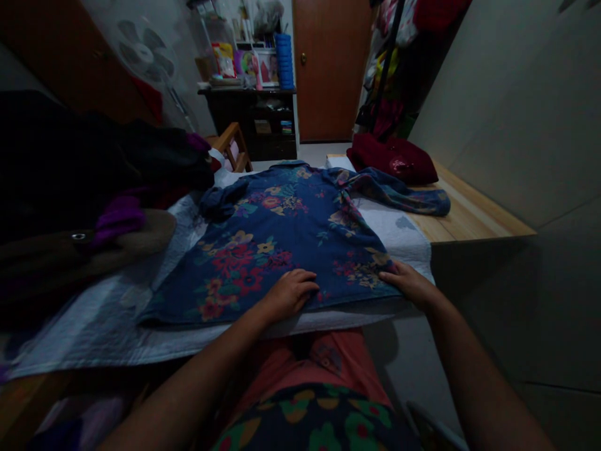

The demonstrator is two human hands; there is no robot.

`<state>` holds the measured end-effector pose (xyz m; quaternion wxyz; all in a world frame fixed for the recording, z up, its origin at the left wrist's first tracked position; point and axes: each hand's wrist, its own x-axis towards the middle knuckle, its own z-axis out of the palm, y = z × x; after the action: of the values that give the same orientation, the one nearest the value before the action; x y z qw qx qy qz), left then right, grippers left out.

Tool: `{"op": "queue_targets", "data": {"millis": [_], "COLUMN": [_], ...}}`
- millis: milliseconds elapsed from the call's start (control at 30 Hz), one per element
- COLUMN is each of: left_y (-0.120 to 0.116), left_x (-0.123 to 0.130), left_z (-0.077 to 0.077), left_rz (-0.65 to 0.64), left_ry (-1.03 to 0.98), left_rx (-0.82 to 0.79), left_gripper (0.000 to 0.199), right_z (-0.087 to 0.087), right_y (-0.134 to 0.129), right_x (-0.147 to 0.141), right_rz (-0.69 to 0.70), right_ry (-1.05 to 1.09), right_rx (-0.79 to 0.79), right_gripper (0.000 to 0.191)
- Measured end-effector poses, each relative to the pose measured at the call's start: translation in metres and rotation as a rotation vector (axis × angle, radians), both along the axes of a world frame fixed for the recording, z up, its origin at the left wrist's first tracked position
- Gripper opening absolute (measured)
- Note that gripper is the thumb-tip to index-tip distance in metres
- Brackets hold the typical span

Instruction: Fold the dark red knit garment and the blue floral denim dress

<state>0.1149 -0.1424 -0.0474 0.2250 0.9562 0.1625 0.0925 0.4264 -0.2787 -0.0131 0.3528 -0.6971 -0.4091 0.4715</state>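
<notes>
Lying spread on the pale quilted cover (103, 332), the blue floral shirt (300, 244) looks light, soft and floppy, easiest held by its firmer hem corners. The left hand (292, 293) rests loosely open on it; the right hand (410, 283) pinches one corner.

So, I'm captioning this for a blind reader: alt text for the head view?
A person's left hand and right hand rest near the hem of a blue floral shirt spread on a white quilted cover, with dark clothes heaped at left.
</notes>
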Motion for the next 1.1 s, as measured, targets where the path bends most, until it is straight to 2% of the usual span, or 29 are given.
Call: {"op": "queue_targets", "data": {"millis": [100, 200, 333, 433, 500, 567, 600, 700, 767, 833, 933, 1100], "left_y": [-0.007, -0.016, -0.020, -0.013, -0.005, 0.001, 0.003, 0.006, 0.006, 0.005, 0.005, 0.004], "left_x": [0.005, 0.006, 0.005, 0.003, 0.001, -0.002, -0.003, -0.007, -0.012, -0.019, -0.032, -0.051], "left_z": [0.005, 0.013, 0.020, 0.020, 0.020, 0.019, 0.020, 0.021, 0.022, 0.023, 0.024, 0.023], "left_rz": [-0.001, -0.022, -0.005, 0.009, 0.012, 0.017, 0.012, -0.025, -0.042, -0.047, -0.028, 0.070], "left_ry": [0.035, 0.060, 0.087, 0.083, 0.080, 0.082, 0.084, 0.119, 0.155, 0.177, 0.175, 0.130], "left_rx": [-0.023, -0.077, -0.098, -0.149, -0.216, -0.273, -0.291, -0.293, -0.267, -0.252, -0.258, -0.264], "left_gripper": [0.030, 0.024, 0.039, 0.031, 0.029, 0.028, 0.030, 0.040, 0.044, 0.045, 0.049, 0.058], "right_z": [0.005, 0.003, -0.007, -0.005, 0.003, 0.011, 0.014, 0.012, 0.003, -0.007, -0.015, -0.017], "right_y": [-0.006, -0.014, -0.021, -0.020, -0.017, -0.010, -0.006, 0.009, 0.020, 0.029, 0.040, 0.057], "right_x": [-0.006, -0.005, 0.003, -0.002, -0.015, -0.038, -0.052, -0.094, -0.117, -0.132, -0.140, -0.131], "right_rz": [-0.058, -0.114, -0.167, -0.245, -0.277, -0.177, -0.039, 0.395, 0.538, 0.617, 0.649, 0.611], "right_ry": [-0.021, -0.059, -0.169, -0.558, -0.863, -0.972, -0.921, -0.710, -0.694, -0.733, -0.732, -0.505], "right_rx": [-0.051, -0.084, -0.123, -0.049, 0.118, 0.322, 0.386, 0.461, 0.468, 0.455, 0.418, 0.319], "right_gripper": [0.047, 0.048, 0.046, 0.038, 0.031, 0.022, 0.016, 0.010, 0.019, 0.027, 0.027, 0.015]}}
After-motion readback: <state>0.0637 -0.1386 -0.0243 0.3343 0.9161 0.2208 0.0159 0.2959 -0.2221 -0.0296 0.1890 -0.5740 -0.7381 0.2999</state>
